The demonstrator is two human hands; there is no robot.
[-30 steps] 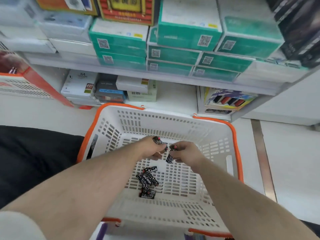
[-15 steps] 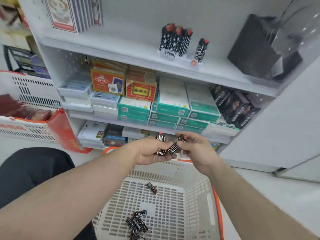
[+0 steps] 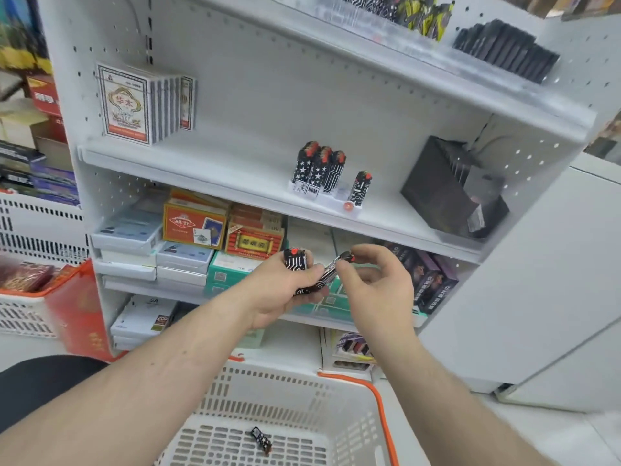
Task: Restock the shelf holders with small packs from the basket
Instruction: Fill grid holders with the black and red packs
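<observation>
The left hand [image 3: 282,290] grips a small bunch of packs [image 3: 295,264] upright as a ready supply, while the right hand [image 3: 373,280] pinches one pack [image 3: 336,267] free, likely for the shelf holder [image 3: 327,196]. Four packs stand there; one lies in the basket [image 3: 379,398].

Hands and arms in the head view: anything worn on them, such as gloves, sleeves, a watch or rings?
Both the left hand and the right hand are bare, with no gloves. The forearms are uncovered to the bottom edge of the frame; no sleeve, watch or bracelet shows. No ring is visible.
</observation>
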